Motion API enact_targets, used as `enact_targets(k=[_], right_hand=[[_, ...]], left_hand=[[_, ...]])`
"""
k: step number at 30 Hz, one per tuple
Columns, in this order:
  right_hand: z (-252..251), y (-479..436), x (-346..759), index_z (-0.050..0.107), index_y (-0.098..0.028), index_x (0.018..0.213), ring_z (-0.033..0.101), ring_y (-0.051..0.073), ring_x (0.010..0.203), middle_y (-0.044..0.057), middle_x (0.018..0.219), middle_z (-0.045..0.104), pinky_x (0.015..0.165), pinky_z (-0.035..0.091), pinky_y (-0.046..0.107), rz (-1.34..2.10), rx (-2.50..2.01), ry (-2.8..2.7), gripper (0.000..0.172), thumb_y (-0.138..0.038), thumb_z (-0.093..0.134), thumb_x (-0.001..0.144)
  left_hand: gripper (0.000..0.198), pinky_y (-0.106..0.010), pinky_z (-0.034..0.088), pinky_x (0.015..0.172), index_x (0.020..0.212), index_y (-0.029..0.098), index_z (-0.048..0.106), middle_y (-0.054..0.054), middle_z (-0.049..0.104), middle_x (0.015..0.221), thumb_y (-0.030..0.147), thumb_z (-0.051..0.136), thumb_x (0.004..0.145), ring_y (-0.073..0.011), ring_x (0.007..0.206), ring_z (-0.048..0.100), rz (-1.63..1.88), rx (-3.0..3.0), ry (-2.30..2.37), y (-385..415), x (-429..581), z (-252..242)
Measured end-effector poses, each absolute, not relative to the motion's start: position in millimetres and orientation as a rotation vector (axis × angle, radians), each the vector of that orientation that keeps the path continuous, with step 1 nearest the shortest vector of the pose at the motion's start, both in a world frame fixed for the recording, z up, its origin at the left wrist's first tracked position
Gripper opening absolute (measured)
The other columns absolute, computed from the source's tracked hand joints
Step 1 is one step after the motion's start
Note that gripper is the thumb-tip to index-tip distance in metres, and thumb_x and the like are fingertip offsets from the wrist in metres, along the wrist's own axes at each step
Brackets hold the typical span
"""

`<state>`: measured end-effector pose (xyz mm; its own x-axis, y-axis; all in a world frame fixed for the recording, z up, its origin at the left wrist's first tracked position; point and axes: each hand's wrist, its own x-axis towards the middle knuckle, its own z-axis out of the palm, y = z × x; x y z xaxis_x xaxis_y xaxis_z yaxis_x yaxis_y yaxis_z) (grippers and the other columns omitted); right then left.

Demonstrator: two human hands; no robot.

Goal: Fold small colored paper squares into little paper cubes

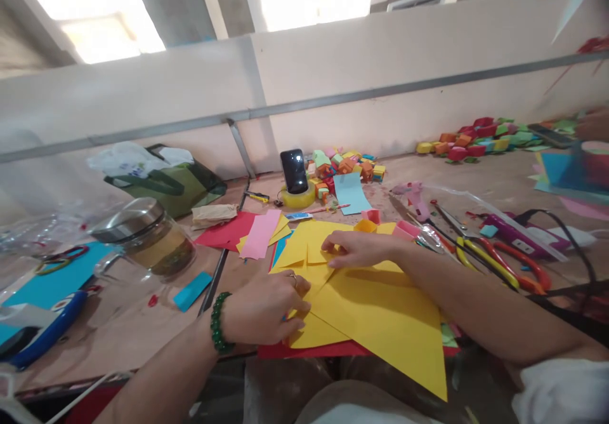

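Note:
Several sheets of yellow paper [380,303] lie in a loose pile in front of me at the table edge, with a red sheet [328,349] under them. My left hand [266,303], wearing a green bead bracelet [219,322] and a ring, rests on the pile's left side, fingers bent and apart. Farther up, my right hand [356,249] reaches across the pile; its bent fingertips touch smaller yellow pieces [316,252], thumb apart from the index finger. Whatever is directly under the fingers is hidden.
Left stand a glass tea jug [157,240], a green bag [176,186] and a blue tape dispenser [57,329]. A phone [294,171] leans behind a yellow tape roll [299,195], near folded paper pieces [347,164]. Right lie a glue gun [413,198], scissors [518,262] and a purple power strip [528,233].

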<state>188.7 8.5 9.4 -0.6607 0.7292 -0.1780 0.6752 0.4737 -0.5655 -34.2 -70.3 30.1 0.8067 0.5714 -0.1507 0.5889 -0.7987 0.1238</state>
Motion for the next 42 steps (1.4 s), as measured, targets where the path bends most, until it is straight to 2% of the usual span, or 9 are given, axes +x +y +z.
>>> enact_targets(k=[2,7,11,15,18,22,24,30,42], right_hand=[[5.5,6.5,182.8,0.060,-0.014,0.110,0.062,0.022,0.090,0.011,0.105,0.066,0.074,0.046,0.030,0.925,-1.377,-2.489,0.039,-0.044,0.055,0.085],[-13.7,4.3,168.0,0.051,-0.014,0.127,0.061,0.022,0.082,0.007,0.092,0.065,0.065,0.043,0.028,0.860,-1.521,-2.340,0.070,-0.037,0.076,0.065],[-21.0,13.1,169.2,0.056,-0.016,0.115,0.054,0.013,0.068,-0.004,0.074,0.056,0.058,0.039,0.022,0.995,-1.330,-2.237,0.059,-0.024,0.078,0.060],[-21.2,24.8,175.1,0.058,-0.017,0.078,0.035,0.008,0.054,-0.009,0.056,0.037,0.050,0.028,0.021,1.088,-0.985,-2.099,0.023,-0.027,0.072,0.063],[-16.2,27.4,178.3,0.049,-0.017,0.057,0.031,0.007,0.053,-0.007,0.054,0.034,0.049,0.025,0.022,1.142,-0.830,-1.991,0.029,-0.037,0.070,0.065],[-6.9,22.9,177.7,0.056,-0.017,0.058,0.040,0.010,0.055,-0.004,0.056,0.044,0.051,0.033,0.024,1.180,-0.823,-1.814,0.031,-0.042,0.074,0.062],[-4.3,20.7,175.8,0.061,-0.018,0.063,0.049,0.013,0.060,-0.002,0.062,0.053,0.054,0.040,0.026,1.257,-0.791,-1.683,0.033,-0.048,0.075,0.062],[-12.0,20.0,169.1,0.065,-0.021,0.075,0.061,0.020,0.067,0.001,0.070,0.063,0.061,0.051,0.032,1.316,-0.792,-1.494,0.043,-0.059,0.076,0.058],[-19.4,16.5,167.8,0.059,-0.022,0.098,0.068,0.023,0.081,0.003,0.086,0.070,0.075,0.055,0.036,1.442,-0.777,-1.554,0.050,-0.049,0.080,0.061]], left_hand=[[0.013,-0.030,0.049,0.081,0.076,0.022,0.072,-0.006,0.068,0.110,0.027,0.060,0.081,-0.0214,0.096,0.063,-0.216,2.808,0.938,-70.8,-30.6,29.6],[0.015,-0.027,0.049,0.078,0.078,0.021,0.075,-0.007,0.071,0.103,0.028,0.061,0.080,-0.0199,0.091,0.066,-0.230,2.762,0.972,-73.3,-25.9,34.3],[0.022,-0.026,0.050,0.075,0.088,0.024,0.074,-0.006,0.074,0.095,0.041,0.063,0.079,-0.0196,0.086,0.067,0.060,2.642,1.075,-52.9,-42.1,45.2],[0.056,-0.036,0.047,0.089,0.122,0.021,0.061,-0.011,0.067,0.118,0.052,0.066,0.076,-0.0242,0.106,0.060,0.781,2.391,1.381,-10.6,-55.2,45.9],[0.063,-0.034,0.050,0.082,0.120,0.015,0.062,-0.011,0.071,0.101,0.055,0.070,0.071,-0.0228,0.093,0.064,0.926,2.058,1.250,10.5,-51.9,33.9],[0.049,-0.028,0.049,0.069,0.081,0.014,0.072,-0.005,0.071,0.075,0.061,0.066,0.072,-0.0179,0.070,0.062,0.717,1.721,0.956,14.0,-41.8,11.5],[0.048,-0.026,0.049,0.067,0.075,0.013,0.071,-0.005,0.070,0.073,0.061,0.070,0.069,-0.0158,0.067,0.061,0.745,1.611,0.934,11.2,-37.0,2.1],[0.046,-0.023,0.048,0.062,0.079,0.013,0.071,-0.004,0.070,0.073,0.055,0.078,0.062,-0.0142,0.065,0.062,0.847,1.309,0.854,1.3,-19.2,-11.5],[0.050,-0.028,0.050,0.069,0.093,0.016,0.071,-0.005,0.072,0.085,0.050,0.082,0.058,-0.0195,0.077,0.065,0.975,1.236,0.818,-1.7,-14.0,-9.1]])
